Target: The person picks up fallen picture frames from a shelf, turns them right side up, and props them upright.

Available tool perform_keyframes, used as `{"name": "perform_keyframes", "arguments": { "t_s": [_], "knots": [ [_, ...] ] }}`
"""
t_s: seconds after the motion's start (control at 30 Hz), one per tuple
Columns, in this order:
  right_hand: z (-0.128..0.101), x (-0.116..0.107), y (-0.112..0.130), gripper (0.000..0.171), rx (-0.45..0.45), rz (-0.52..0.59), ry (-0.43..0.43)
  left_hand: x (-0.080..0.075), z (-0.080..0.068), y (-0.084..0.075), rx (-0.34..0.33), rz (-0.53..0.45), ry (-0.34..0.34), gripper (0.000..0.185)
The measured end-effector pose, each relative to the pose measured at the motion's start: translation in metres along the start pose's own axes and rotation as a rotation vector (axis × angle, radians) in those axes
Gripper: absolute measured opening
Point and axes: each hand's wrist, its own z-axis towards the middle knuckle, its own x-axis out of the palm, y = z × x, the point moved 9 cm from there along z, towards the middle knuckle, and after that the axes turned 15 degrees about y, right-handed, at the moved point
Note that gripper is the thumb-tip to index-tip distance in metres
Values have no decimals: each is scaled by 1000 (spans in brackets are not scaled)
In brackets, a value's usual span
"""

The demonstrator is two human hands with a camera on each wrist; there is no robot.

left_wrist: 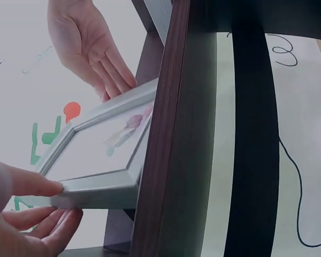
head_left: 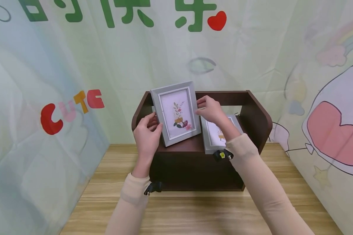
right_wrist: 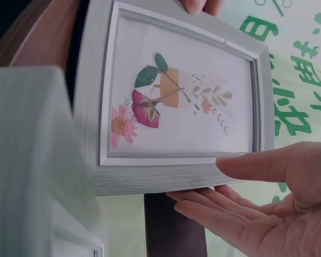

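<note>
A grey picture frame (head_left: 176, 112) with dried flowers and leaves over a printed sheet stands tilted in a dark brown wooden rack (head_left: 194, 171). My left hand (head_left: 147, 133) pinches its left edge, with the thumb over the front and the fingers behind. On the opposite edge, my right hand (head_left: 210, 109) has its thumb on the front border (right_wrist: 257, 166) and its fingers behind. A second grey picture frame (head_left: 211, 133) leans back in the rack's right half, partly hidden by my right wrist.
The rack has raised side panels (head_left: 256, 120) and a back rail (head_left: 223, 97). It stands on a wood-grain table (head_left: 194, 212). A printed cloth (head_left: 129, 65) with green characters and a red heart hangs behind and along both sides.
</note>
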Motion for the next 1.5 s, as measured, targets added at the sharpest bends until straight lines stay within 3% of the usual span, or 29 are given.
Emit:
{"name": "perform_keyframes", "arguments": {
  "t_s": [0.2, 0.63, 1.03, 1.5],
  "knots": [
    [-6, -1, -1, 43, -28, -44, -43, 2, 5, 0, -3, 22, -18, 33],
    [-27, 5, -5, 42, -122, 96, -215, 5, 12, 4, -28, 30, -73, 29],
    [-42, 12, -4, 39, -170, 181, -320, 7, 18, 6, -56, 42, -75, 28],
    [-50, 22, -5, 42, -138, 206, -401, 8, 15, 8, -42, 40, -102, 29]
  ]
}}
